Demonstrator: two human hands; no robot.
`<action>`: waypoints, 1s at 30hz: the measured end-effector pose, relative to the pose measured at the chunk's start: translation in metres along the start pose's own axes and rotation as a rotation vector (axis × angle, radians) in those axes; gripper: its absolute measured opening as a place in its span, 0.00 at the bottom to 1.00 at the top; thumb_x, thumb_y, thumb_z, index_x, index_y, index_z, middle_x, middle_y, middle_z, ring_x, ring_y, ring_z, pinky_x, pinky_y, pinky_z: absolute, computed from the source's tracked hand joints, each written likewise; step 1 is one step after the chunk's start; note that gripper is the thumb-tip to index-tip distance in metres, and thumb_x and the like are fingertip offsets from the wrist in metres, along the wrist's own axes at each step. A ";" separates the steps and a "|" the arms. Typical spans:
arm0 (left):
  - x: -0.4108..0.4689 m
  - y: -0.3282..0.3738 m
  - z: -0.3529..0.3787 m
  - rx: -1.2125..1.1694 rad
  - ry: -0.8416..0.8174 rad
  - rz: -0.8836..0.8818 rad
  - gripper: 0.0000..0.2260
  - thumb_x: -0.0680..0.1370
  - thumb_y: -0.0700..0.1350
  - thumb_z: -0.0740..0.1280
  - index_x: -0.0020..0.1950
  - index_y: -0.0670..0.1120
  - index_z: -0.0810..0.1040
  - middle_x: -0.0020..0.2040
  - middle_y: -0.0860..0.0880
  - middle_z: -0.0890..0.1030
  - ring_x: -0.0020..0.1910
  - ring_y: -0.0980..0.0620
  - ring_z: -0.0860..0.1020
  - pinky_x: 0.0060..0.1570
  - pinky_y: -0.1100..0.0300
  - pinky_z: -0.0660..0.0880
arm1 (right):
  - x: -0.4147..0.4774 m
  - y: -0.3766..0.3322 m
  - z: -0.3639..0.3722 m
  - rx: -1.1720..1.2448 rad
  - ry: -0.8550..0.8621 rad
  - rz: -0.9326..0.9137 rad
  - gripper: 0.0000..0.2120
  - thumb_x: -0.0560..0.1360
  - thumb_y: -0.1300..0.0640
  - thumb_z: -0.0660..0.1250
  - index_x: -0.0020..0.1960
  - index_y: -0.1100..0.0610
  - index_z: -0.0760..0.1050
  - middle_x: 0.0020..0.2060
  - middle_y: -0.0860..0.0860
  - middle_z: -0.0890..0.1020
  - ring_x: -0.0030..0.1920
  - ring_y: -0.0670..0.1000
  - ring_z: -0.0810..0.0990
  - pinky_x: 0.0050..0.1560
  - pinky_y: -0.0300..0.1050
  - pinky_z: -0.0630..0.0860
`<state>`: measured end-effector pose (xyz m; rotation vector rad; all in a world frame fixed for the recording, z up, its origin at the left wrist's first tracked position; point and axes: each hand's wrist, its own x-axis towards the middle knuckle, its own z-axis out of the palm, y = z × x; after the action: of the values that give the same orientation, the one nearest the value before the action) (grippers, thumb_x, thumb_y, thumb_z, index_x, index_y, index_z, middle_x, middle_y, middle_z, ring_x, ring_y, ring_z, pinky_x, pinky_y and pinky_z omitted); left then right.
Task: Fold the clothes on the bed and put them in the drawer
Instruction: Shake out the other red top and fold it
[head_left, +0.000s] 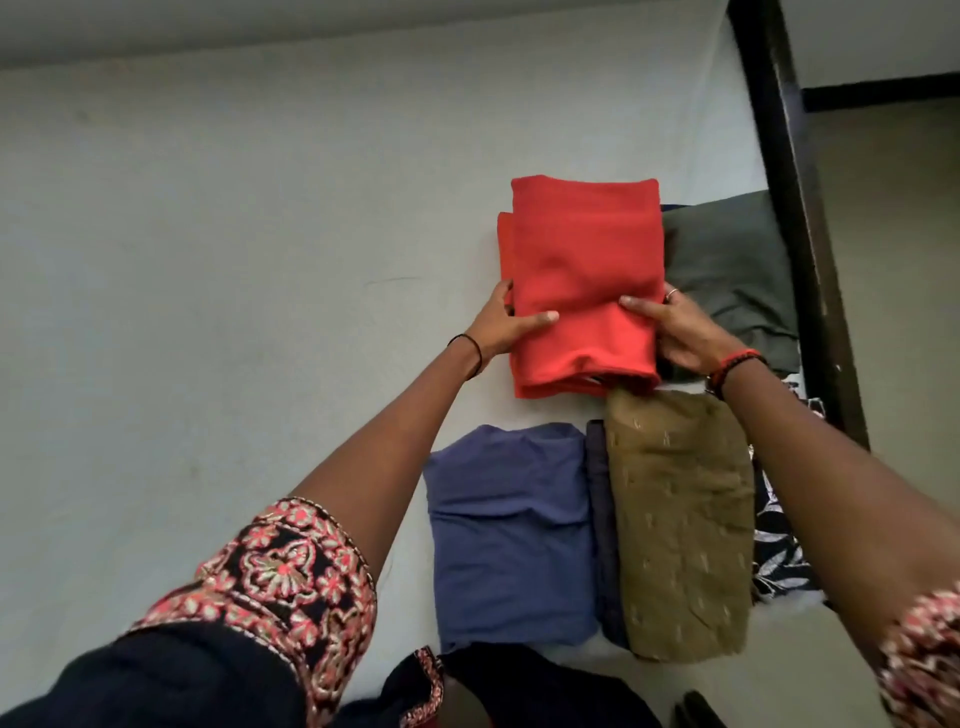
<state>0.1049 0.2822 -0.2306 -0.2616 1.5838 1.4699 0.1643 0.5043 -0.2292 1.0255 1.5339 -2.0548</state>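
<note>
A folded red garment (582, 260) lies on the pale bed sheet (208, 260). My left hand (506, 325) grips its left edge, thumb on top and fingers under the side. My right hand (675, 330) grips its right edge the same way. In front of the red piece lie a folded blue garment (511, 530) and a folded olive-brown garment (680, 525) side by side. A folded dark green garment (727, 275) sits to the right of the red one, partly behind my right hand.
A dark wooden bed frame rail (795, 208) runs along the right edge of the bed, with floor (893, 260) beyond it. A black and white patterned cloth (779, 545) lies by the olive garment. The drawer is not in view.
</note>
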 end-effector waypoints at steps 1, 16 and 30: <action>-0.001 -0.008 0.003 0.054 0.020 0.012 0.34 0.74 0.42 0.72 0.74 0.47 0.57 0.67 0.46 0.71 0.63 0.48 0.74 0.53 0.56 0.75 | 0.003 0.002 -0.003 -0.001 -0.010 0.005 0.45 0.41 0.47 0.85 0.56 0.53 0.74 0.50 0.50 0.82 0.48 0.46 0.82 0.52 0.42 0.80; -0.012 -0.046 0.022 0.381 0.307 0.074 0.34 0.73 0.37 0.71 0.75 0.46 0.57 0.61 0.40 0.76 0.59 0.42 0.76 0.57 0.58 0.70 | -0.004 0.035 -0.007 -0.616 0.137 -0.048 0.42 0.61 0.71 0.77 0.69 0.61 0.61 0.60 0.55 0.74 0.62 0.53 0.73 0.65 0.48 0.71; -0.143 -0.064 0.038 0.398 0.324 -0.087 0.13 0.78 0.42 0.66 0.60 0.37 0.74 0.57 0.39 0.79 0.56 0.42 0.77 0.55 0.58 0.72 | -0.136 0.033 0.019 -0.910 0.417 -0.245 0.40 0.70 0.61 0.72 0.76 0.55 0.56 0.62 0.63 0.71 0.63 0.64 0.70 0.63 0.52 0.67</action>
<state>0.2451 0.2390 -0.1642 -0.3435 2.0574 1.0519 0.2704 0.4585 -0.1484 0.9215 2.5384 -1.0119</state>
